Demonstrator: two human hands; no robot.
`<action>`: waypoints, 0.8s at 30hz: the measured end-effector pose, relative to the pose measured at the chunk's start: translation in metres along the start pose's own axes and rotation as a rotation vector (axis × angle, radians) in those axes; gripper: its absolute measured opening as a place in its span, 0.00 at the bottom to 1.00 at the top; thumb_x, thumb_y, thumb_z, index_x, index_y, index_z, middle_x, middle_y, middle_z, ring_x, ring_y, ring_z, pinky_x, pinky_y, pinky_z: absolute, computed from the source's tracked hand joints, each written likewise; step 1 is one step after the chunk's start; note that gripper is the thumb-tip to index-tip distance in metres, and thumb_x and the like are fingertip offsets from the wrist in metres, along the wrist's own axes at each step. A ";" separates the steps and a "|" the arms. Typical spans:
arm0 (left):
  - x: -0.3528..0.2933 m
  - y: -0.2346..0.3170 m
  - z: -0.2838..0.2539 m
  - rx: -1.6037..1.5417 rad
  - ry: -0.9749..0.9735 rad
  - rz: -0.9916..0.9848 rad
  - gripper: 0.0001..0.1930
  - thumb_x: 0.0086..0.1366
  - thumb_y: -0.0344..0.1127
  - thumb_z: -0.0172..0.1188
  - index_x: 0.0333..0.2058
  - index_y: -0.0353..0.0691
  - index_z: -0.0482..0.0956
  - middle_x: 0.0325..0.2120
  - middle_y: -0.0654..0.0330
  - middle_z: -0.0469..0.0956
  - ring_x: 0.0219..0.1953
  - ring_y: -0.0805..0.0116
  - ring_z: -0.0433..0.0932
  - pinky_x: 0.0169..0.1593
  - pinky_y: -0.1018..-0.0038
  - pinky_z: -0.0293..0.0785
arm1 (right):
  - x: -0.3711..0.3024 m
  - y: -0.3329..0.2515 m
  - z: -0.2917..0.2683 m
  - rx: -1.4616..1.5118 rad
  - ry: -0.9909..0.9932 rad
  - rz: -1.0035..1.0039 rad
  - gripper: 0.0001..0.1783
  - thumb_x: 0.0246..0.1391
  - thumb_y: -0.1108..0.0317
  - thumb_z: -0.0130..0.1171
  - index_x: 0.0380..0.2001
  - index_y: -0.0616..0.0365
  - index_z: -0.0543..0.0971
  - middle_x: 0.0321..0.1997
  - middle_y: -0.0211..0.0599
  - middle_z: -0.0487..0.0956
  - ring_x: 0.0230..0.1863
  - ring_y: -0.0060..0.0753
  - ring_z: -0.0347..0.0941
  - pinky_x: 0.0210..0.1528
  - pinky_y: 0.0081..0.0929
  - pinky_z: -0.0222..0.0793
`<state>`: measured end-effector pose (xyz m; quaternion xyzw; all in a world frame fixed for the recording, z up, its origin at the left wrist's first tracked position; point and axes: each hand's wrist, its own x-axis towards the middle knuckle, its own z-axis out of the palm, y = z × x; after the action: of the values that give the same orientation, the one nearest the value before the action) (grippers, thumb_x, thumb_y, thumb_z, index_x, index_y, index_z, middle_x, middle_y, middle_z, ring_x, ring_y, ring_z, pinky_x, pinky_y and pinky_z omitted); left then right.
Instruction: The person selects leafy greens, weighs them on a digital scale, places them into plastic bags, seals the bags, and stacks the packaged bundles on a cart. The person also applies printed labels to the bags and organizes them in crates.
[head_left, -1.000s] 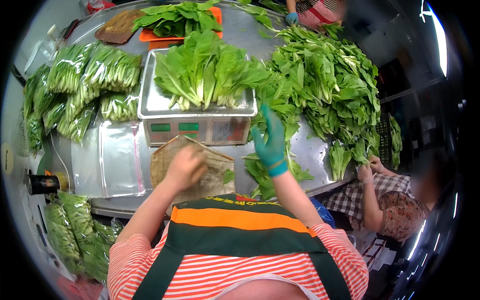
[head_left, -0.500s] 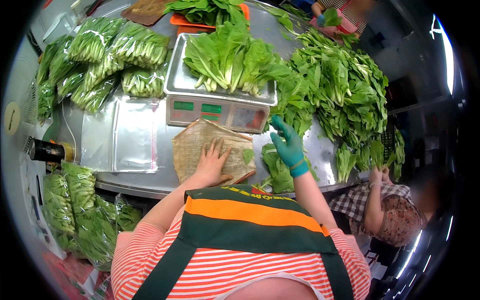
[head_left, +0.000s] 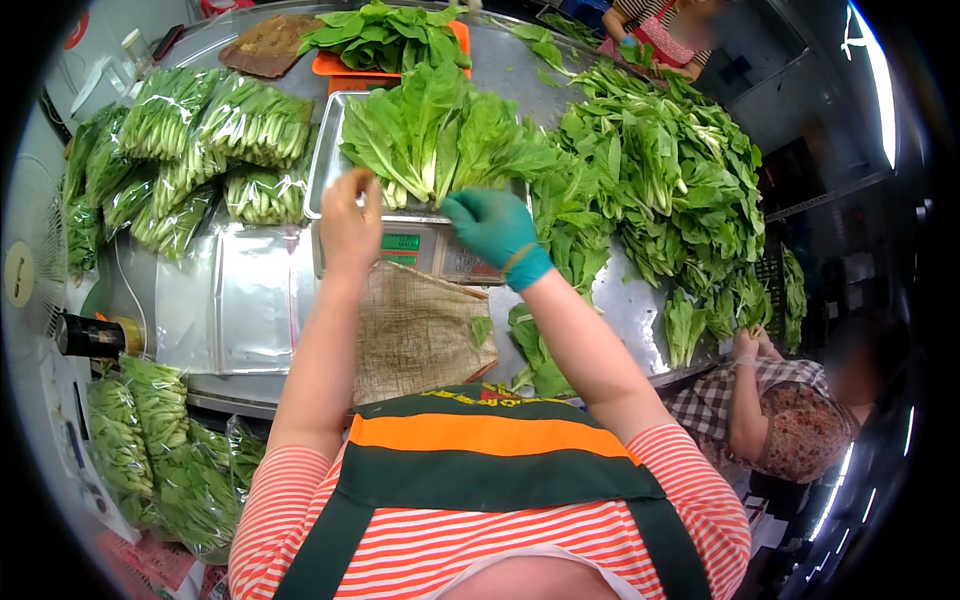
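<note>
A bunch of leafy greens point(head_left: 425, 135) lies in the metal tray point(head_left: 322, 165) of a weighing scale point(head_left: 425, 240), pale stems toward me. My bare left hand point(head_left: 352, 222) is over the tray's front left part, beside the stems, with its fingers curled in. My right hand point(head_left: 497, 232), in a green glove, is at the tray's front edge by the stem ends, fingers bent and close together. Whether either hand grips anything is hidden. Below the scale lies a worn, woven-looking tan mat point(head_left: 415, 335), with a piece of leaf point(head_left: 481, 330) on it.
Bagged greens point(head_left: 250, 125) are stacked at the left, above flat clear bags point(head_left: 255, 300). More bagged greens point(head_left: 165, 440) stand lower left. A large heap of loose greens point(head_left: 680, 170) covers the right side. Behind the scale is an orange tray point(head_left: 462, 45). Two people work nearby.
My left hand has left the tan mat and moved up to the scale tray. My gloved right hand has moved up and left to the stems, its fingers now curled.
</note>
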<state>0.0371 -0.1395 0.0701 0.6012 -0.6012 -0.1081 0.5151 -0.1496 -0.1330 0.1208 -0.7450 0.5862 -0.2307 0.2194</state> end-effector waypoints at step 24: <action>-0.093 0.002 -0.010 -0.230 -0.556 -0.245 0.09 0.55 0.30 0.57 0.36 0.35 0.76 0.31 0.55 0.77 0.32 0.65 0.77 0.37 0.73 0.72 | -0.040 0.051 -0.067 0.900 0.277 0.097 0.15 0.58 0.61 0.50 0.40 0.61 0.77 0.15 0.28 0.72 0.15 0.16 0.66 0.19 0.14 0.63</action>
<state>0.0200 -0.0567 0.0310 0.5544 -0.6258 -0.3969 0.3789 -0.2370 -0.1092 0.1402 -0.5099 0.4856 -0.5485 0.4509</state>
